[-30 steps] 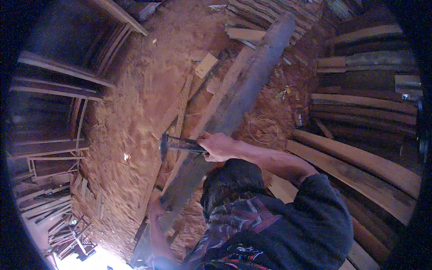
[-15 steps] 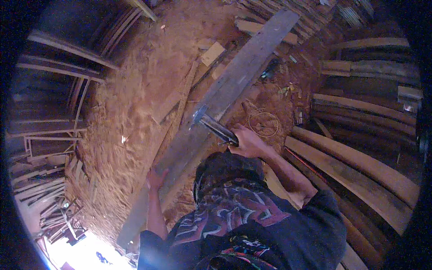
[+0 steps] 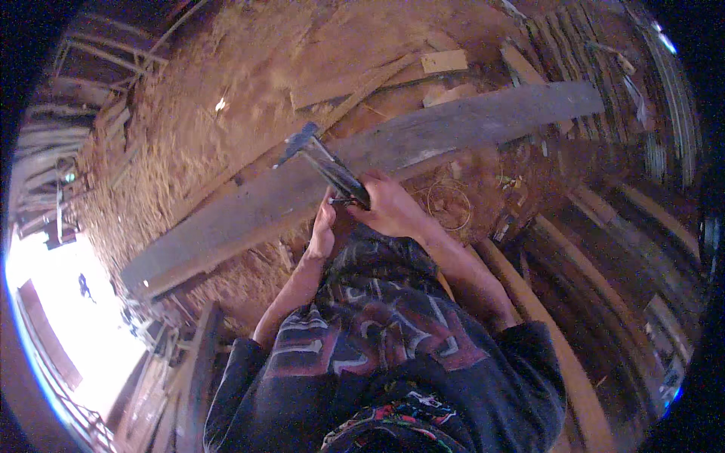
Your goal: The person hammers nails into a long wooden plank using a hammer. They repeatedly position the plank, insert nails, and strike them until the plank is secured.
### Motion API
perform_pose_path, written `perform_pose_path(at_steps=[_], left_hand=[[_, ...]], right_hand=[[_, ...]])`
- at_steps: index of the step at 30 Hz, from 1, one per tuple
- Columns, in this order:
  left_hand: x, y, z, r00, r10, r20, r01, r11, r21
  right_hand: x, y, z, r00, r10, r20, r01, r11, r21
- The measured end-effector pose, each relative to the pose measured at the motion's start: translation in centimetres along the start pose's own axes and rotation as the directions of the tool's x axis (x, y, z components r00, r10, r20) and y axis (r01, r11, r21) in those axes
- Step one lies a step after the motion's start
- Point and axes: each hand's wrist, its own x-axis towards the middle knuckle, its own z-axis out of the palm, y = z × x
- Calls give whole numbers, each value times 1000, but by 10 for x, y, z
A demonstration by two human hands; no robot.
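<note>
My right hand (image 3: 387, 205) is wrapped round the grip of a hammer (image 3: 329, 167), whose metal head points up and to the left. Close beside the lower end of the handle is my left hand (image 3: 323, 232), its fingers drawn together. A small thin dark bit shows at those fingertips, too small to name. Under the hammer, a long wide grey plank (image 3: 264, 205) runs from lower left to upper right. The hammer head appears over the plank's far edge; whether it touches the wood I cannot tell.
Sawdust-covered ground (image 3: 219, 45) surrounds the plank. Beyond it lie thin boards (image 3: 362, 94) and a short pale wood block (image 3: 444, 62). A coil of thin strap (image 3: 448, 205) rests on the near side. Long timbers (image 3: 574, 257) are stacked at right, and bright daylight enters at lower left.
My left hand has left the plank and come up next to the hammer handle. The hammer has moved slightly left and up. The view has turned, so the plank lies flatter across it.
</note>
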Motion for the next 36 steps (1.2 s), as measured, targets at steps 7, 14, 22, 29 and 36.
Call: perform_pose_path(at_steps=[7, 14, 22, 29, 36], left_hand=[[2, 4, 19, 926, 139, -351, -241, 934, -265], [12, 3, 9, 721, 223, -656, -333, 942, -46], [16, -9, -6, 719, 84, -690, -528, 712, -463], [-48, 1, -53, 343, 178, -922, -574, 817, -56], [-135, -50, -116, 116, 293, -949, -82, 955, 285]], right_hand=[[16, -16, 52, 987, -156, 31, 153, 985, 86], [41, -33, 41, 972, -163, 169, 165, 986, 4], [47, 5, -4, 981, -4, 194, 12, 999, -40], [18, 122, -107, 922, 260, 288, -137, 913, -384], [38, 118, -113, 874, 270, 405, -82, 902, -424]])
